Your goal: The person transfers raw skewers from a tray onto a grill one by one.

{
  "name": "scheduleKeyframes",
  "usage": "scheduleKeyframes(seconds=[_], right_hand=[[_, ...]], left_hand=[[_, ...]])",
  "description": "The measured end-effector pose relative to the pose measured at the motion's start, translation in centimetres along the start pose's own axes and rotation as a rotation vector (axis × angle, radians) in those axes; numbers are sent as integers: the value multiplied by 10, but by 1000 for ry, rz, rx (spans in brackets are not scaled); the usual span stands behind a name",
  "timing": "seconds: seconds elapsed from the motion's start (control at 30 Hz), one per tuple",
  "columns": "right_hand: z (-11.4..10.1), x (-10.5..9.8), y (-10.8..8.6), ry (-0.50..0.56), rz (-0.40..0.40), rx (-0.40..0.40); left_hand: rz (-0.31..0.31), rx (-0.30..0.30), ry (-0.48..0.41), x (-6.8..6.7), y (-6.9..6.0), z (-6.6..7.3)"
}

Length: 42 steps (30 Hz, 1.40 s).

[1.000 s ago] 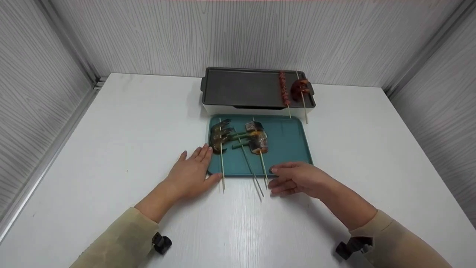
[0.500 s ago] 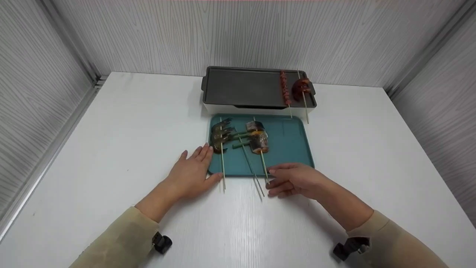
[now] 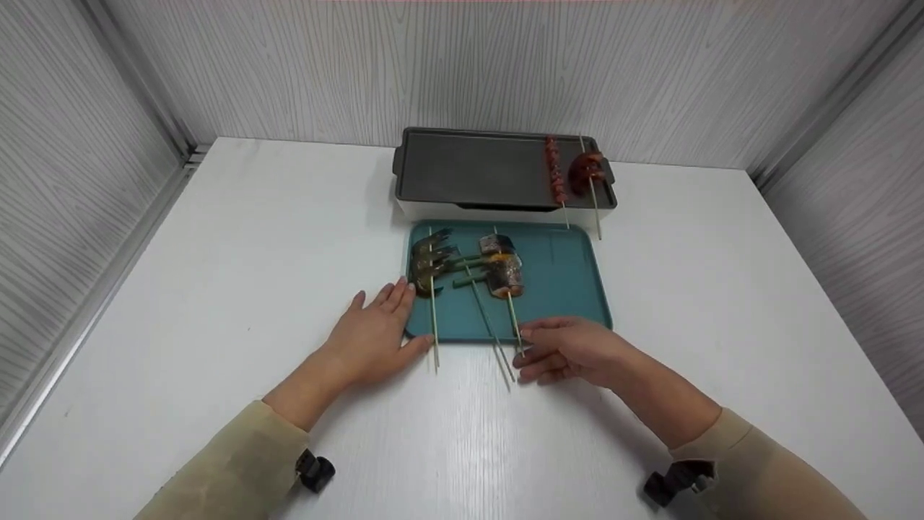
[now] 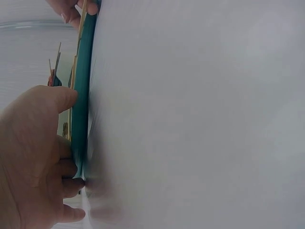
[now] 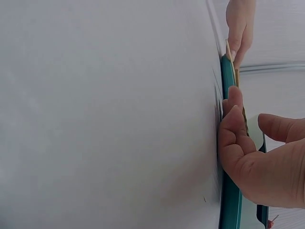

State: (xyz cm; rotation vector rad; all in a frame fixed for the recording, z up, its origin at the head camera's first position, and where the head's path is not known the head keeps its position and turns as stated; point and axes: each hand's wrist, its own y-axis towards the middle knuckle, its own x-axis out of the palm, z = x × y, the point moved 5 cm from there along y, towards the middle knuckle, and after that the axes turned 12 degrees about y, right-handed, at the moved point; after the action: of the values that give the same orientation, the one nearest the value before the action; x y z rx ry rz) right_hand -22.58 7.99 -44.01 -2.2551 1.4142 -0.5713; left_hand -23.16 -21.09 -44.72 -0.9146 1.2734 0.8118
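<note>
A teal tray [image 3: 563,289] lies on the table with three skewers whose sticks overhang its front edge. The shrimp skewer [image 3: 427,267] is at the left, the skewer of green stalks [image 3: 469,278] in the middle, the skewer of fish chunks [image 3: 505,276] to its right. My left hand [image 3: 372,339] rests at the tray's front left corner, its fingers along the side and thumb at the front edge. My right hand [image 3: 574,348] is at the lower end of the fish skewer's stick, fingertips beside or under it. In the right wrist view the thumb [image 5: 274,125] stands apart from the bent fingers [image 5: 233,138].
Behind the tray stands a dark griddle [image 3: 469,170] on a white base. A thin red skewer [image 3: 555,170] and a skewer with a thick dark-red piece [image 3: 586,173] lie at its right end, sticks overhanging the front. Grey panels [image 3: 469,65] enclose the table.
My right hand has shifted slightly left, bringing its fingertips up to the fish skewer's stick. My left hand stays at the tray corner. The skewers keep their places on the tray.
</note>
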Motion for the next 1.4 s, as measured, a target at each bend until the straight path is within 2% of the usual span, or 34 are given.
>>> scheduleKeyframes(seconds=[0.7, 1.4], right_hand=[[3, -1, 1, 26, 30, 9], [-1, 0, -1, 87, 32, -22]], left_hand=[[-28, -16, 4, 0, 0, 1], [-21, -14, -7, 2, 0, 0]])
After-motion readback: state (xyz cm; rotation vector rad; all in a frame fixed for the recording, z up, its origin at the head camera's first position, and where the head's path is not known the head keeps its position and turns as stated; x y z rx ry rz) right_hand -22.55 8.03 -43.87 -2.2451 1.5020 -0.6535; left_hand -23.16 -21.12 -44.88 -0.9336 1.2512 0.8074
